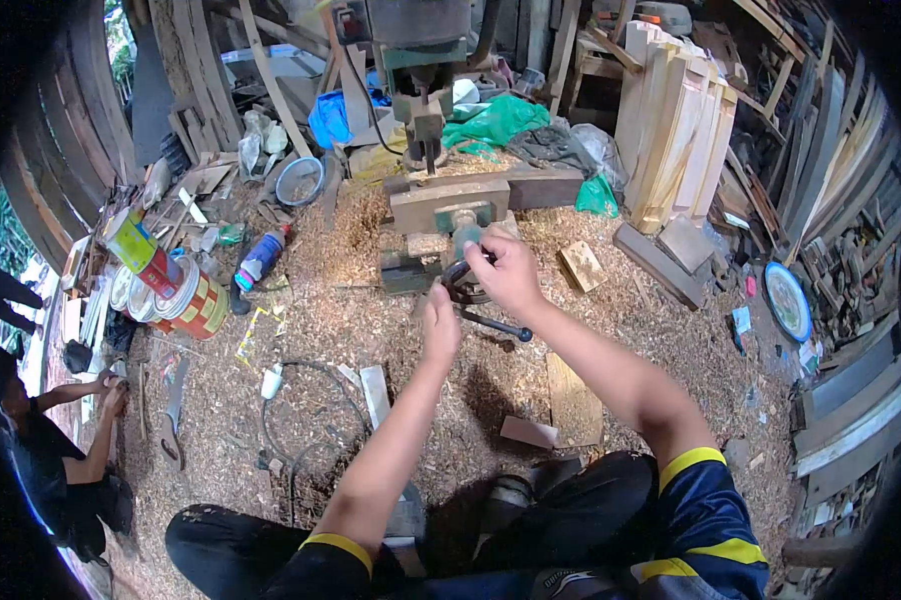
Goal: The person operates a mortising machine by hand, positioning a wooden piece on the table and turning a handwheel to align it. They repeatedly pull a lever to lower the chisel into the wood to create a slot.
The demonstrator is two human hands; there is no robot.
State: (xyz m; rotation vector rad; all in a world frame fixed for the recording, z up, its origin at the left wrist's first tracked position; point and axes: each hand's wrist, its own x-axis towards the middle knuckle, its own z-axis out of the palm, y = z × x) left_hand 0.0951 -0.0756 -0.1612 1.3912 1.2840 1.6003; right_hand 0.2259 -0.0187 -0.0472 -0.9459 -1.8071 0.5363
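A mortising machine with a chisel bit (430,155) stands ahead of me, a wooden workpiece (451,203) held in the clamp (465,222) beneath the bit. My right hand (506,272) is closed over the top right of the dark handwheel (463,292) in front of the clamp. On the wheel's left side, my left hand (439,325) grips the rim, its fingertips partly hidden. A metal lever with a round knob (524,334) sticks out to the right below the wheel.
Wood shavings cover the ground. A wood block (581,266) and a board (575,400) lie to the right, near stacked timber (676,130). At left are paint buckets (193,300), a bottle (262,262), a handsaw (174,410), a cable (316,365) and another person (66,460) crouching.
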